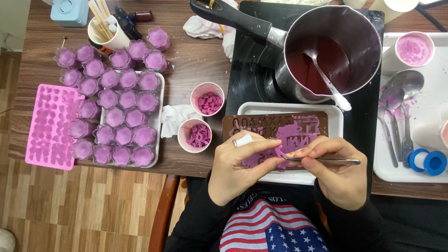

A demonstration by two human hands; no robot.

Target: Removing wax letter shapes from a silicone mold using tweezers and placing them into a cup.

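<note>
My right hand [339, 164] pinches metal tweezers [322, 160], tips at a purple wax piece [280, 151]. My left hand [238, 164] pinches that piece from the other side. Both hands work over a brown letter mould [242, 123] lying in a white tray [337, 116] on the desk [196, 60]. 2 paper cups [201, 112] of purple pieces stand left of the tray. A saucepan [326, 51] with a spoon [326, 79] sits behind it.

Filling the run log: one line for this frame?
left hand: steadies brown letter mould | right hand: holds tweezers, tips at purple wax piece | mould in white tray | saucepan behind
</note>
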